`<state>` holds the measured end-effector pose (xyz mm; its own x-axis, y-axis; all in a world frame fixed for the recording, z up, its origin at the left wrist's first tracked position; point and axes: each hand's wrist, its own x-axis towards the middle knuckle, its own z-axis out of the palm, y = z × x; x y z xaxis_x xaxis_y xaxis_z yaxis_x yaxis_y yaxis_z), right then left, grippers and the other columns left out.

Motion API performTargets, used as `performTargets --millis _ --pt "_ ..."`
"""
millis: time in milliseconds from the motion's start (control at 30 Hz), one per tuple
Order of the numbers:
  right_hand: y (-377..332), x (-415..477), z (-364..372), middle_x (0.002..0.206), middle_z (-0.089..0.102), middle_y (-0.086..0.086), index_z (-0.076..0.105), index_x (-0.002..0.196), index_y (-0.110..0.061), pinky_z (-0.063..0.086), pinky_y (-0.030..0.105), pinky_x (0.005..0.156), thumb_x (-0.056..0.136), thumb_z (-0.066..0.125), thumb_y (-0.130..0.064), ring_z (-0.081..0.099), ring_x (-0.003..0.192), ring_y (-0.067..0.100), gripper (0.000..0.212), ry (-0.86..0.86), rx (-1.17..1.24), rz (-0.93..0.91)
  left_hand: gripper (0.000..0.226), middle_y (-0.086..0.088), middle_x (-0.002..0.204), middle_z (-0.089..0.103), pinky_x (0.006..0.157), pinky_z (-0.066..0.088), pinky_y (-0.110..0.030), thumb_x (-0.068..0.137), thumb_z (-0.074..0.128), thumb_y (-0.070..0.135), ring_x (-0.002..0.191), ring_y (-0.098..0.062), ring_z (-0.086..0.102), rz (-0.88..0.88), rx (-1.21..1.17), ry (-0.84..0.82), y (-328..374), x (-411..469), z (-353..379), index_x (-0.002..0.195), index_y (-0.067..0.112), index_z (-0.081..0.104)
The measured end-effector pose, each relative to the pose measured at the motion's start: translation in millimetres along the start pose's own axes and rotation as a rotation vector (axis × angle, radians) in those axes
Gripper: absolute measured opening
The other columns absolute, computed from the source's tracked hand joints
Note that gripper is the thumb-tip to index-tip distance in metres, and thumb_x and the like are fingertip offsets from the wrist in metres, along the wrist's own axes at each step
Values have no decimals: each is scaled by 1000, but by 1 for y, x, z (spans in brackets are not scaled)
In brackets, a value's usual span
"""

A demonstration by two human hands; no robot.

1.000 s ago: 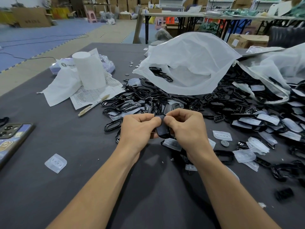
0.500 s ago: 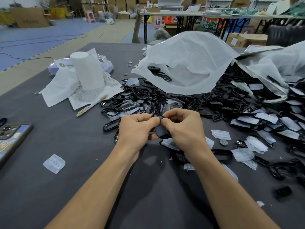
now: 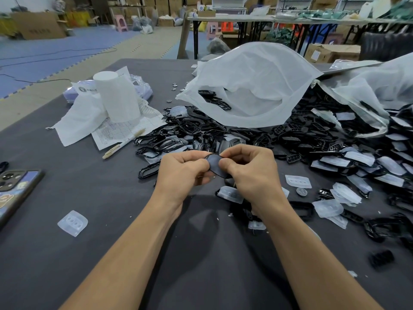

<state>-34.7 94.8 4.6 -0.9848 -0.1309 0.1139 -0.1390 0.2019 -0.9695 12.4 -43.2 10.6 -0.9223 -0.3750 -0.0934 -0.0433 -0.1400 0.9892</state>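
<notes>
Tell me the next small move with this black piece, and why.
Probably hold the black piece firm with the left hand and work down its face with the right hand: both pinch only its upper end; the lower end looks ungripped above the table.

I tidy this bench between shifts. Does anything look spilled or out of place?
Yes. Black plastic frames lie spilled in a loose heap from the open white plastic bag across the grey table. One clear moulded plastic insert lies alone at the left, apart from the heap.
</notes>
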Motion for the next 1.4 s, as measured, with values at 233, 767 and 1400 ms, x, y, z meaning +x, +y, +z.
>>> performTargets --millis 233,767,1400 --pt "-1 -1 0 66 73 -5 80 79 -28 57 38 59 82 76 -14 62 58 9 15 9 74 -37 26 -10 71 77 56 58 -21 92 66 -5 61 -16 75 -7 -24 -20 1 0 -4 78 12 79" --pt "-1 2 -1 59 70 7 79 74 -27 50 31 52 86 75 -3 60 47 16 27 -72 155 25 21 -9 75 78 59 57 -19 90 68 -2 65 -13 74 30 8 -31 0 -2 -1 82 11 82" --pt "0 3 0 54 65 3 76 70 -18 46 27 46 90 75 -6 58 44 17 23 -64 114 29 24 -11 63 74 50 54 -21 83 72 -9 50 -14 68 114 35 90 -8 2 6 75 12 80"
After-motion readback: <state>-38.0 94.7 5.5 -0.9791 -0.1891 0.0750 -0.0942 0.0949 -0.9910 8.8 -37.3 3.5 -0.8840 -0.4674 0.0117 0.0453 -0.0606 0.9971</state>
